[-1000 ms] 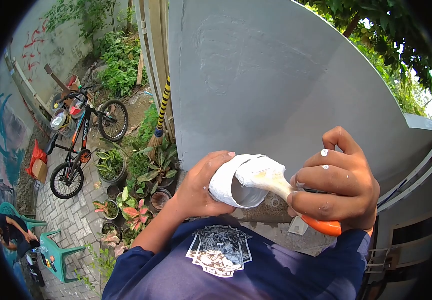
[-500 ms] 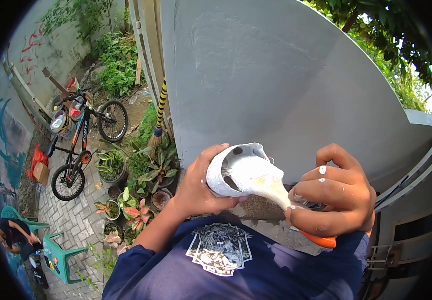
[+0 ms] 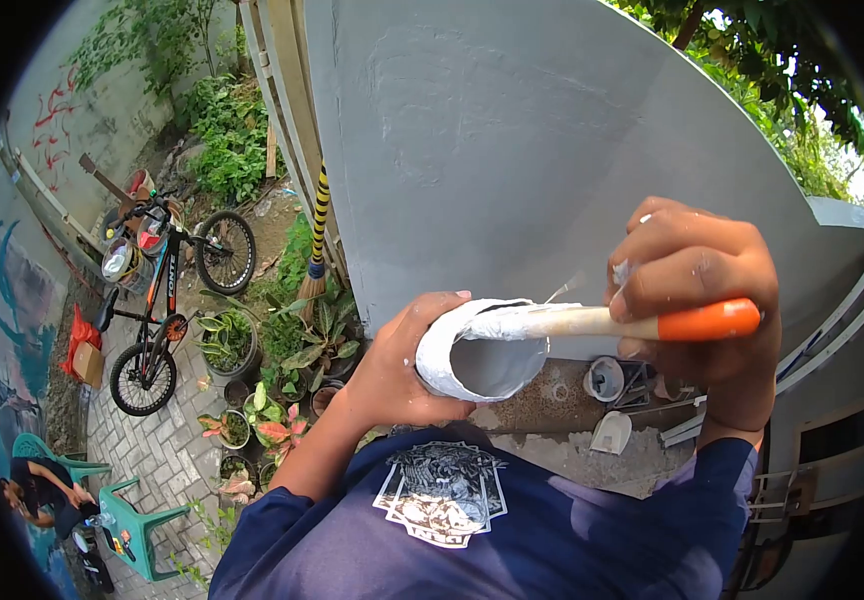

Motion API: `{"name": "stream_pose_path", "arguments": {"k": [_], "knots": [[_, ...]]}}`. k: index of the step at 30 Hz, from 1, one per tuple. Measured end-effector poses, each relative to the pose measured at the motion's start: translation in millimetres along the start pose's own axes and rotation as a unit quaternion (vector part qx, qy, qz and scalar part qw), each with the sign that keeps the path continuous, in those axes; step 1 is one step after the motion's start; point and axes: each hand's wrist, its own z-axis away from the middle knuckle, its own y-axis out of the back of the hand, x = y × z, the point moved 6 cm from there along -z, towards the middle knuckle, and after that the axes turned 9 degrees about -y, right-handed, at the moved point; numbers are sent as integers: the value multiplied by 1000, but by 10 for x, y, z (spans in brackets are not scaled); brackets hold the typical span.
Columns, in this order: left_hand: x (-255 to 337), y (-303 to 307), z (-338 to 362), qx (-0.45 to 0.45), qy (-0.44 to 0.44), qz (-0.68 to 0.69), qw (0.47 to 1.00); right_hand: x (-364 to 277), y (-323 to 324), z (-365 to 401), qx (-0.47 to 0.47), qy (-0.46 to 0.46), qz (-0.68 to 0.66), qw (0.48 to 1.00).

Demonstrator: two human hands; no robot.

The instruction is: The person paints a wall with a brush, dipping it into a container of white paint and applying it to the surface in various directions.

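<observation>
A white, paint-smeared cup (image 3: pixel 437 367) is gripped by my left hand (image 3: pixel 395 362), its open mouth facing up toward the camera. Pale paint shows inside it. My right hand (image 3: pixel 704 285) has its fingers wrapped round the handle of a paintbrush (image 3: pixel 592 321) with an orange end. The brush lies nearly level, and its paint-covered head rests at the cup's upper rim. White paint spots mark the fingers of both hands. Behind them stands a grey wall (image 3: pixel 492 180).
A bicycle (image 3: pixel 167 270) and potted plants (image 3: pixel 227 340) stand on the left paving. A broom (image 3: pixel 317 260) leans by the wall. At lower left, a person (image 3: pixel 47 490) sits near a green chair (image 3: pixel 137 520). A small bucket (image 3: pixel 604 380) stands below the wall.
My right hand has moved up and right, swinging the brush from a downward slant to nearly level. The brush head has shifted to the cup's rim, exposing the inside.
</observation>
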Motion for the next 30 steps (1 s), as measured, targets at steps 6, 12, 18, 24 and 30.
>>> {"name": "stream_pose_path", "arguments": {"k": [6, 12, 18, 24, 30], "knots": [[-28, 14, 3, -27, 1, 43, 999, 85, 57, -190, -59, 31, -28, 997], [-57, 79, 19, -22, -18, 73, 997, 88, 59, -265, -49, 33, -34, 998], [-69, 123, 27, -32, -23, 69, 997, 136, 113, -314, -26, 27, -9, 999], [-80, 162, 41, -56, 3, 46, 997, 154, 84, -308, 1, -5, -36, 999], [-113, 144, 35, -52, -22, -7, 998, 11, 85, -316, -65, 46, -33, 996]]}}
